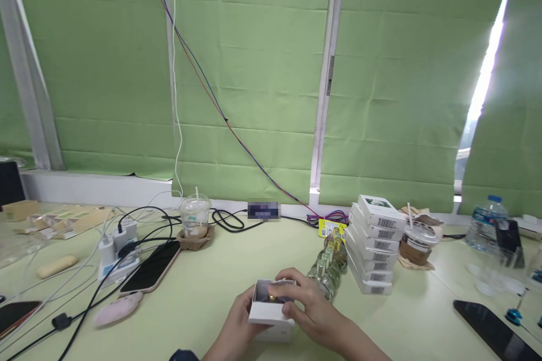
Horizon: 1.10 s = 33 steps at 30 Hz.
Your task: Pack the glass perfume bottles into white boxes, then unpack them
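Gripping the open white box (269, 312) in my left hand (241, 316), seemingly to steady it, I curl my right hand (314, 306) over the gold-coloured piece (271, 296) inside; whether it's pinched, I cannot tell remotely. Glass items (325, 273), then stacked boxes (376, 254), stand handily near.

Left hand (242, 311) and right hand (314, 309) are bare, cloth (183, 355) dark navy.

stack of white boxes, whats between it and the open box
Going from the open box to the stack, the head view shows the right hand, then glass bottles near the stack.
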{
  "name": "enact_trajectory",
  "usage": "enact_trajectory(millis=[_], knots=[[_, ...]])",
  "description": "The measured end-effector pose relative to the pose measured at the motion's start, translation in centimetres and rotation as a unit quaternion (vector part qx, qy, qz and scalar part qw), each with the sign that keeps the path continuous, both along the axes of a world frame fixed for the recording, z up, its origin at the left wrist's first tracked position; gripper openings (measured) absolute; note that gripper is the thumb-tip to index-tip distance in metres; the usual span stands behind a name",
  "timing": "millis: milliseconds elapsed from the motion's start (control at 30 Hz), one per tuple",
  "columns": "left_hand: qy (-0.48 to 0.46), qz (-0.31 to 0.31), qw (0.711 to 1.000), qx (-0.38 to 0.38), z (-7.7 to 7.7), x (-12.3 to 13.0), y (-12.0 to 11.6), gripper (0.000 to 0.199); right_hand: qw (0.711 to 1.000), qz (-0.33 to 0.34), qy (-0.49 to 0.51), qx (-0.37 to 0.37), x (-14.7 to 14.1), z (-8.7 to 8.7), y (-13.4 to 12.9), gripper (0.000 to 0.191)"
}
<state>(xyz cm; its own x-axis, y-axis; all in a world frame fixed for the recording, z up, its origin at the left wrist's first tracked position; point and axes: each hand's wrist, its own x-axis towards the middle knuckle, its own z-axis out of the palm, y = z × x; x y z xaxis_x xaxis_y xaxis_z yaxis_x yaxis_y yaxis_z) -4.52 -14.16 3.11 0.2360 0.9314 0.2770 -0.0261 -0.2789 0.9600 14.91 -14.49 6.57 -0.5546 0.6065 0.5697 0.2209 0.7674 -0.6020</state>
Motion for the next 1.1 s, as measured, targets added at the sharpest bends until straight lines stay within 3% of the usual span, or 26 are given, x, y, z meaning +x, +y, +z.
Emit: enact_trajectory(millis=[300, 533, 900, 1100], knots=[[0.001, -0.004, 1.0, 0.007, -0.4, -0.1, 0.4, 0.035, 0.999, -0.022, -0.023, 0.013, 0.1, 0.2, -0.1, 0.028], [0.002, 0.019, 1.0, 0.004, 0.2, 0.0, 0.1, 0.026, 0.989, -0.07, 0.052, 0.122, 0.1, 0.4, -0.2, 0.025], [0.012, 0.035, 0.999, 0.004, 0.1, 0.1, -0.2, 0.025, 0.987, -0.031, 0.026, 0.155, -0.1, 1.0, -0.6, 0.02], [-0.076, 0.107, 0.99, 0.051, -0.7, 1.0, -0.9, 0.068, 0.984, -0.03, 0.016, 0.173, 0.0, 0.8, -0.2, 0.021]])
